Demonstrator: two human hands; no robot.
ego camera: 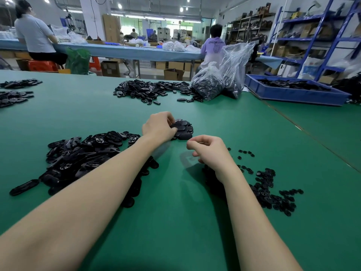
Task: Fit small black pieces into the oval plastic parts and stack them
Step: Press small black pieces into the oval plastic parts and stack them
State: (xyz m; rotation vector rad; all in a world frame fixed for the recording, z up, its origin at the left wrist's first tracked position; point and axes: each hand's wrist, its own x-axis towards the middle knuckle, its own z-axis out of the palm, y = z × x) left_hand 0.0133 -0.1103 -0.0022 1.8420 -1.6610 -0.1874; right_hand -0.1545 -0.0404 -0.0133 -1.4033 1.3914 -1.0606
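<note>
A small stack of fitted black oval parts [183, 129] lies on the green table just beyond my hands. My left hand [159, 127] reaches to the stack's left edge, and its fingers pinch an oval part there. My right hand [208, 150] hovers nearer to me with fingers curled; nothing shows in it. A big heap of loose oval parts [82, 153] lies left of my left forearm. Small black pieces [271, 189] are scattered to the right of my right forearm.
Another pile of oval parts [148, 90] lies at the far middle beside two clear plastic bags [216, 83] of parts. A blue tray [293, 90] holds parts at the far right. More piles [13, 94] lie at the far left. People sit at a bench behind.
</note>
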